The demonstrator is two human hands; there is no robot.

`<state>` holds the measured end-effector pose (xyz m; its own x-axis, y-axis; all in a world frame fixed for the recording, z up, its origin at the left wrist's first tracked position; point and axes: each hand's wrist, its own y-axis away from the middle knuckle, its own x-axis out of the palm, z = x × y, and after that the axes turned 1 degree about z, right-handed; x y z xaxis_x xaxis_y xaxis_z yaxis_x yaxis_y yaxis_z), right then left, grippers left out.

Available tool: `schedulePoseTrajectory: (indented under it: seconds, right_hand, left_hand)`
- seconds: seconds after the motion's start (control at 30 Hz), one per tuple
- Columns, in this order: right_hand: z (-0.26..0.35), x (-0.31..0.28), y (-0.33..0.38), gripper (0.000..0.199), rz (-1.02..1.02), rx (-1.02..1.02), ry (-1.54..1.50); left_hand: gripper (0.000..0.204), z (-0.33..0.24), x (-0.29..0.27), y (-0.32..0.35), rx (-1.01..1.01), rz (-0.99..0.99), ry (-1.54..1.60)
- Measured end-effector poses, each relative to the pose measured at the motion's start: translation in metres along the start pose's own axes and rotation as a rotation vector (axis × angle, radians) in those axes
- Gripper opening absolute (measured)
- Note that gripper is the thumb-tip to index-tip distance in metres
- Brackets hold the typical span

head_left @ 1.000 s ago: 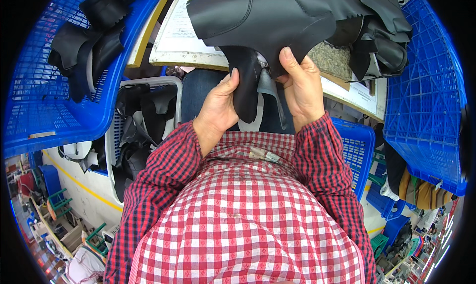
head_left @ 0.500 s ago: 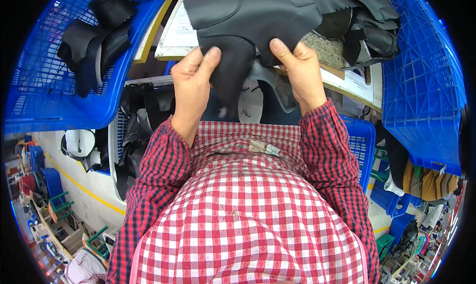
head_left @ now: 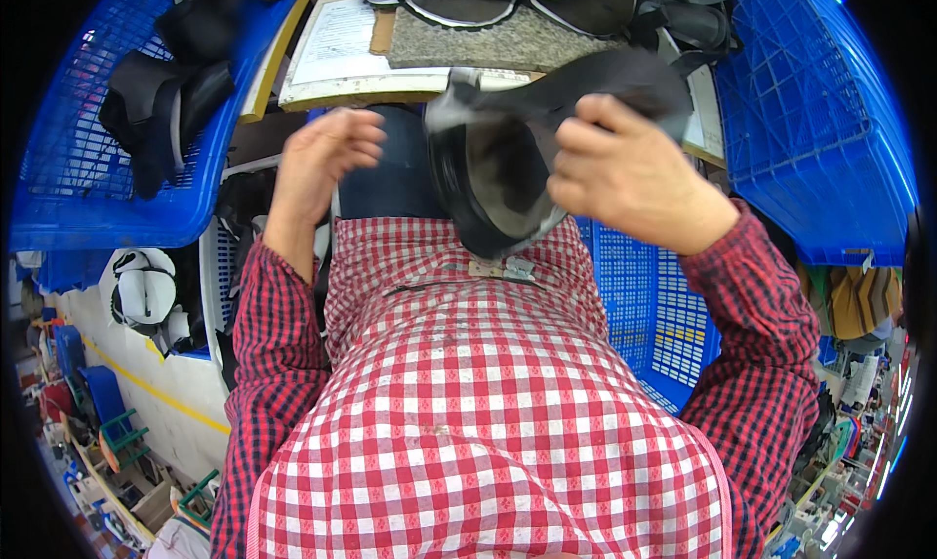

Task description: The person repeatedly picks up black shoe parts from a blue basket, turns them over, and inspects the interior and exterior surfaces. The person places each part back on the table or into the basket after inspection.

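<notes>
My right hand [head_left: 630, 168] is closed on a black leather boot upper [head_left: 508, 173], which hangs tilted over my lap and is smeared by motion. Its opening faces me and shows a pale lining. To the left, my left hand [head_left: 327, 159] is off the upper, with loosely bent fingers and nothing in them. More black boot uppers [head_left: 576, 2] lie along the far side of a speckled grey slab [head_left: 478, 43] on the worktable [head_left: 303, 90].
At the left stands a blue crate [head_left: 117, 222] with black leather pieces [head_left: 146, 110] in it. Another blue crate [head_left: 810, 120] rises at the right. Below my right forearm sits a blue basket [head_left: 625, 286]. A printed sheet [head_left: 337, 46] lies on the table.
My left hand has let go of the boot upper and moved left. My right hand has turned the upper and brought it lower, toward me and to the right, uncovering the grey slab.
</notes>
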<state>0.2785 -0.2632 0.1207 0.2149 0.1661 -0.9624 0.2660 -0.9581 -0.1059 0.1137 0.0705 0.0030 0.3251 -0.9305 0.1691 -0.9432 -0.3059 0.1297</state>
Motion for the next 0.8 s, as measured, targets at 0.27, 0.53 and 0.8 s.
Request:
schedulePoseTrajectory:
  seconds: [0.27, 0.53, 0.8]
  right_hand:
    - [0.035, 0.021, -0.003, 0.01, -0.043, 0.089, -0.02]
    - [0.062, 0.048, -0.013, 0.011, -0.061, 0.186, -0.187]
    - [0.087, 0.068, -0.015, 0.01, -0.141, 0.322, -0.209]
  left_hand:
    - [0.064, 0.037, 0.078, 0.012, -0.719, 0.587, 0.086]
    - [0.047, 0.042, 0.087, 0.038, 0.269, 0.147, -0.936]
    - [0.05, -0.017, 0.099, 0.039, 0.364, 0.45, -0.865]
